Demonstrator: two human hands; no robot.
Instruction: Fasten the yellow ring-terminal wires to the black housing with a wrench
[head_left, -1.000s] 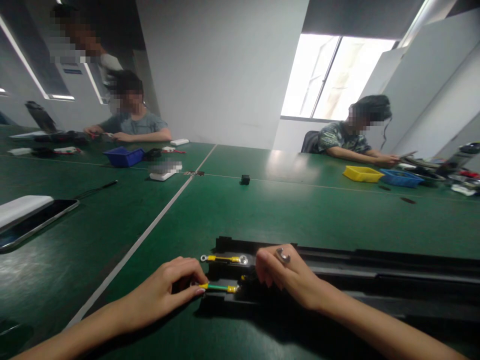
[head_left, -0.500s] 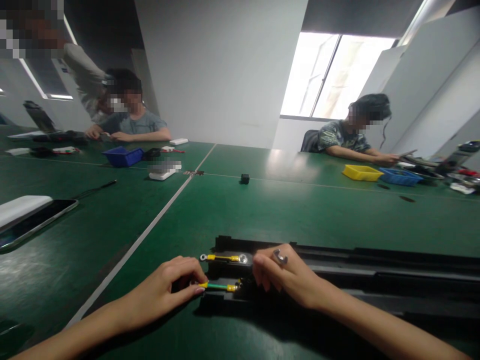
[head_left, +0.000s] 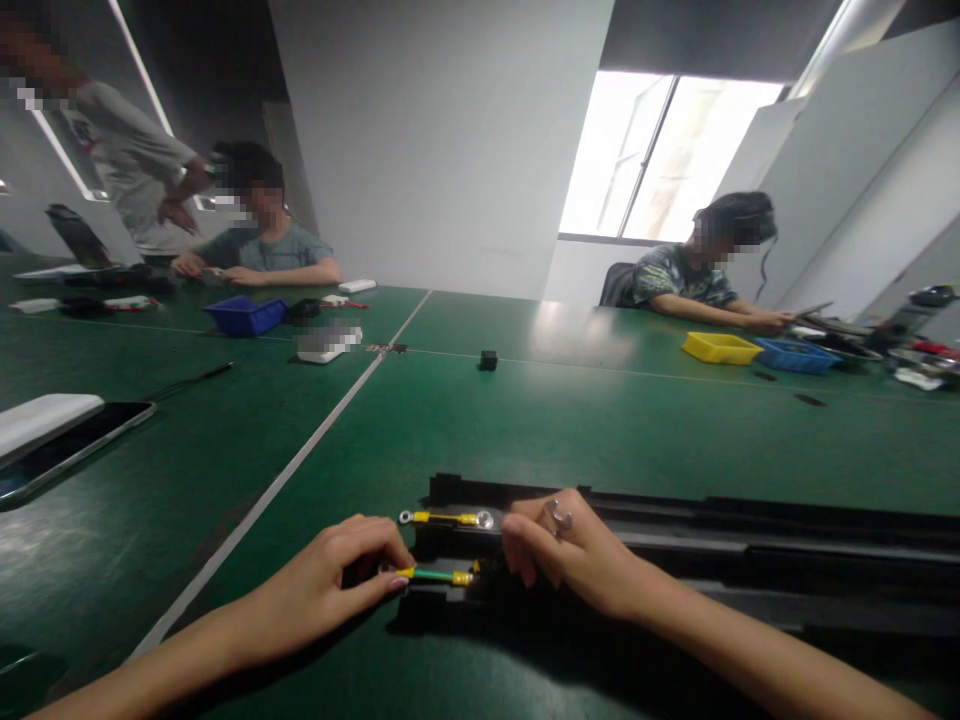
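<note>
My left hand (head_left: 356, 570) pinches one end of a short green-and-yellow wire (head_left: 435, 574) between thumb and fingertips. The wire's other end, with a yellow sleeve, lies at a long black channel-shaped part (head_left: 667, 540). Over that part, my right hand (head_left: 574, 550) is closed around an open-ended wrench (head_left: 559, 517), whose jaw sticks up above the fingers. The wrench's other end is hidden by the hand and dark shadow. A second short wire (head_left: 448, 518) with yellow sleeves and ring terminals lies farther back, one ring over the channel's left edge.
A phone (head_left: 75, 450) and a white box-like item (head_left: 45, 420) lie at the left. A small black block (head_left: 489, 360) stands mid-table. Blue bin (head_left: 246, 316), yellow bin (head_left: 720, 348) and another blue bin (head_left: 796, 355) stand farther back. Two people sit across the table; another stands at the left.
My left hand stays on the wire. My right hand has shifted very slightly left, and the wrench jaw has turned a little. The standing person's arm has moved lower.
</note>
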